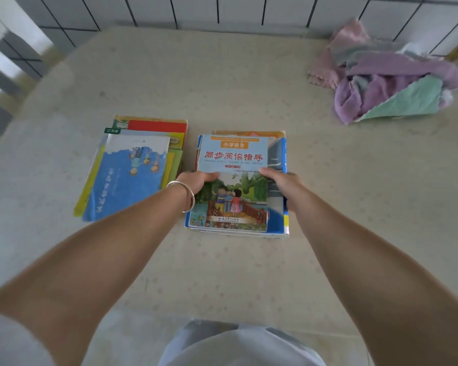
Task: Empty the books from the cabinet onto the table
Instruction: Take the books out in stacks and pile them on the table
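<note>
Two stacks of books lie on the beige table (249, 273). The right stack (236, 159) has a light blue cover with red characters and two drawn children on top. My left hand (196, 180), with a silver bangle at the wrist, grips that stack's left edge. My right hand (283, 183) grips its right edge, thumb on the cover. The left stack (132, 165) sits apart, topped by a blue and white book, with red, green and yellow covers beneath. The cabinet is out of view.
A crumpled heap of purple, pink and mint cloths (389, 83) lies at the table's far right. A white tiled wall (249, 9) runs behind the table. The near edge of the table meets my pale clothing (236, 344).
</note>
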